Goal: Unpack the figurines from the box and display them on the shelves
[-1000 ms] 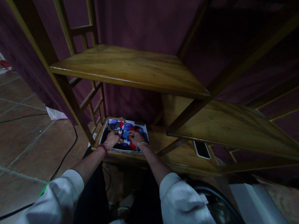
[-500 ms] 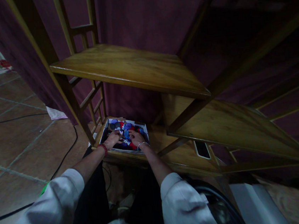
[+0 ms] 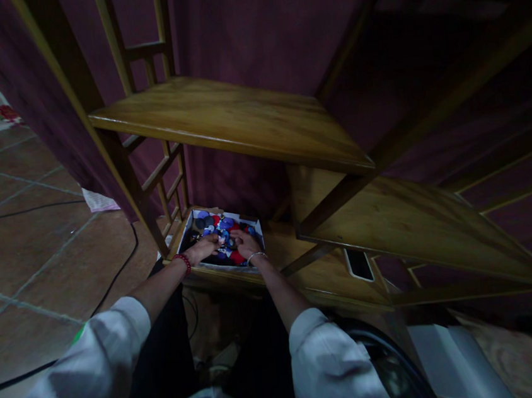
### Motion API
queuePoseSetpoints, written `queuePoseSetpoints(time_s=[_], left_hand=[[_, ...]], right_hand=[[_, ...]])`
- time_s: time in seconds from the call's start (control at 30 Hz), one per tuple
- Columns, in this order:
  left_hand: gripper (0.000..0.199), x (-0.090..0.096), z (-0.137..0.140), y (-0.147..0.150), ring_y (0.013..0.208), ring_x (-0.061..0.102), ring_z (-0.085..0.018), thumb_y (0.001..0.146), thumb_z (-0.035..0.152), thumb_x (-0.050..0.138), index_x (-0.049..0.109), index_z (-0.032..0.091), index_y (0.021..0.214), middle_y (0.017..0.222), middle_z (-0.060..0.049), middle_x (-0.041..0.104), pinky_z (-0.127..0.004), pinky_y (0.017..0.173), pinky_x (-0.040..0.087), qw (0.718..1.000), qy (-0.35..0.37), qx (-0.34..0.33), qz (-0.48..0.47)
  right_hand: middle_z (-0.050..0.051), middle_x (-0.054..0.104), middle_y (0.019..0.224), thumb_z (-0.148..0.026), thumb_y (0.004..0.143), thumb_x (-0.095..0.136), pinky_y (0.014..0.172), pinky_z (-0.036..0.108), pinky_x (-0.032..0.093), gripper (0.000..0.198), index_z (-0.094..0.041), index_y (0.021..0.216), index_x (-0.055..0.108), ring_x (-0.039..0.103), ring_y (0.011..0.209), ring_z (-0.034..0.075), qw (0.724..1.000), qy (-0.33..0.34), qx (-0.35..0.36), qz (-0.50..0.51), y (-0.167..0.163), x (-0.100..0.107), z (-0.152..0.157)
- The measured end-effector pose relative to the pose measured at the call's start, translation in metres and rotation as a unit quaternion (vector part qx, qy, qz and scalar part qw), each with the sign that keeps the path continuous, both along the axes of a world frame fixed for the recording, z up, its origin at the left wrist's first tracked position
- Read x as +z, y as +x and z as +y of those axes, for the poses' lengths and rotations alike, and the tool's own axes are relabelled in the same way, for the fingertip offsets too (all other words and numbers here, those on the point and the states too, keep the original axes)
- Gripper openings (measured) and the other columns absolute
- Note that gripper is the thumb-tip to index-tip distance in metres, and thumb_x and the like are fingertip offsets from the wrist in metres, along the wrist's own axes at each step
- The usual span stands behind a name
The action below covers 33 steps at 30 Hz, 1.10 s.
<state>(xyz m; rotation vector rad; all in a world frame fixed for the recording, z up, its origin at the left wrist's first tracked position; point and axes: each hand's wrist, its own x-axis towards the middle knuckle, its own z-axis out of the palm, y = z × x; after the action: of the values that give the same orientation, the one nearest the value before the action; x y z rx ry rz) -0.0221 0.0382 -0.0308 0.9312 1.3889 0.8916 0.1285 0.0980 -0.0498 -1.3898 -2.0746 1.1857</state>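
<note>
A shallow white-walled box (image 3: 260, 226) on the low wooden shelf holds many small round pieces in purple, blue, red and black, too small for me to tell their kind. Over its middle, my left hand (image 3: 203, 249) has its fingertips pinched together, and whatever is between them is too small to name. My right hand (image 3: 247, 245) is at the box's right side, fingers stretched leftward over a blue round piece (image 3: 225, 234), with nothing visible in its grip. The two hands' fingertips are close together but apart. A red bead bracelet circles my left wrist.
Above the box hangs a wooden shelf board (image 3: 229, 120). To the right, a phone (image 3: 359, 264) lies on the low shelf (image 3: 316, 276). A slanting brace stands between box and phone. Black cables (image 3: 121, 265) run across the tiled floor at left.
My left hand has moved slightly to the right, toward the box's middle. My right hand has shifted a little rightward, its fingers now straighter.
</note>
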Motion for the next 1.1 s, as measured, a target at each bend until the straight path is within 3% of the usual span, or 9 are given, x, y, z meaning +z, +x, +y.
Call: queuePoseSetpoints(time_s=[0.2, 0.33, 0.5, 0.67, 0.87, 1.1], left_hand=[[0.017, -0.003, -0.001, 0.000, 0.074, 0.047, -0.012, 0.068, 0.028, 0.059, 0.049, 0.014, 0.071, 0.070, 0.001, 0.045, -0.027, 0.065, 0.049, 1.000, 0.020, -0.006, 0.003], [0.018, -0.004, -0.001, 0.000, 0.069, 0.047, -0.010, 0.068, 0.028, 0.059, 0.049, 0.014, 0.072, 0.069, 0.001, 0.044, -0.025, 0.060, 0.050, 1.000, 0.025, -0.008, -0.001], [0.018, -0.006, 0.000, -0.001, 0.066, 0.050, -0.010, 0.070, 0.028, 0.060, 0.050, 0.014, 0.077, 0.069, 0.001, 0.048, -0.025, 0.058, 0.050, 1.000, 0.022, -0.009, -0.008], [0.018, -0.005, -0.001, -0.002, 0.070, 0.053, -0.011, 0.072, 0.028, 0.059, 0.050, 0.013, 0.079, 0.076, -0.002, 0.053, -0.026, 0.059, 0.051, 0.999, 0.035, -0.005, -0.035], [0.014, 0.000, -0.002, 0.000, 0.078, 0.057, -0.015, 0.074, 0.024, 0.055, 0.053, 0.013, 0.082, 0.083, -0.005, 0.059, -0.029, 0.062, 0.052, 0.999, 0.032, 0.009, -0.028], [0.011, 0.000, 0.000, 0.001, 0.080, 0.060, -0.016, 0.077, 0.018, 0.049, 0.051, 0.013, 0.087, 0.086, -0.007, 0.061, -0.027, 0.061, 0.052, 0.999, 0.025, 0.040, -0.014]], right_hand=[[0.005, 0.064, 0.103, -0.010, 0.081, 0.040, 0.085, 0.024, 0.044, 0.028, -0.016, 0.100, 0.060, 0.058, 0.095, 0.011, 0.999, 0.020, 0.000, -0.050, 0.011, 0.001, -0.001], [0.001, 0.066, 0.098, -0.015, 0.078, 0.047, 0.084, 0.023, 0.044, 0.024, -0.020, 0.095, 0.064, 0.059, 0.091, 0.012, 0.993, 0.047, 0.046, -0.101, 0.015, 0.003, -0.002], [0.001, 0.066, 0.097, -0.029, 0.076, 0.053, 0.081, 0.025, 0.043, 0.025, -0.027, 0.099, 0.063, 0.059, 0.092, 0.016, 0.961, 0.103, 0.111, -0.231, 0.011, 0.020, -0.011], [0.004, 0.065, 0.099, -0.036, 0.074, 0.054, 0.077, 0.026, 0.042, 0.029, -0.025, 0.101, 0.061, 0.058, 0.093, 0.018, 0.933, 0.107, 0.141, -0.315, 0.003, 0.030, -0.017], [0.003, 0.066, 0.096, -0.034, 0.067, 0.062, 0.072, 0.023, 0.043, 0.031, -0.024, 0.096, 0.061, 0.059, 0.089, 0.017, 0.944, 0.075, 0.124, -0.297, -0.002, 0.024, -0.014], [0.000, 0.068, 0.090, -0.030, 0.064, 0.063, 0.072, 0.023, 0.044, 0.020, -0.027, 0.084, 0.067, 0.061, 0.086, 0.017, 0.969, 0.054, 0.089, -0.223, -0.001, 0.015, -0.013]])
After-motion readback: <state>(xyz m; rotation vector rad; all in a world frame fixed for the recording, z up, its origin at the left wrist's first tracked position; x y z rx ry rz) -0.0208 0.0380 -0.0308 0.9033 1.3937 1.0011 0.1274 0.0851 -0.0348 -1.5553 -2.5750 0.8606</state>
